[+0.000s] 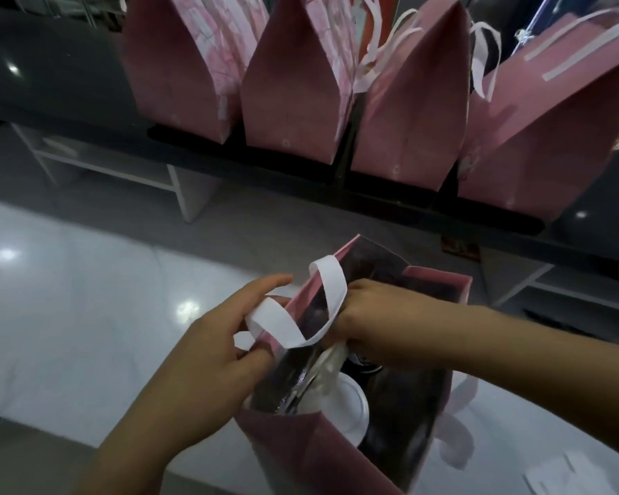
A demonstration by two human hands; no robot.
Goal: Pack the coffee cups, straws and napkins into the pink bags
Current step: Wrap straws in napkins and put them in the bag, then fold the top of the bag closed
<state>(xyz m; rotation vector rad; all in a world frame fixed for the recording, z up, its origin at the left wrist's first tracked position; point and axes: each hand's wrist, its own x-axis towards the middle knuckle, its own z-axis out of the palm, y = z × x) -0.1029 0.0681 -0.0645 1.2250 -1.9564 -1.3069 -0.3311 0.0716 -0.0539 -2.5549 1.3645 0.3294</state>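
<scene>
While my left hand [208, 337] pinches the near wall and white ribbon handle [297, 316] of the open pink bag [322, 455], my right hand [368, 316] reaches inside it, fingers hidden, so I cannot tell their grip. A white-lidded coffee cup [351, 409] stands in the bag. Four more bags [293, 101] line the dark shelf [51, 83] beyond.

Right hand [363, 316] fingertips hidden inside open pink bag [322, 455]; bag btm cut off by frame edge.

The open pink bag [336, 455] is matt paper outside with a shiny foil-like lining and a flat white ribbon handle [293, 316]. The white counter [86, 316] is glossy; the dark shelf [68, 101] is glossy too.
</scene>
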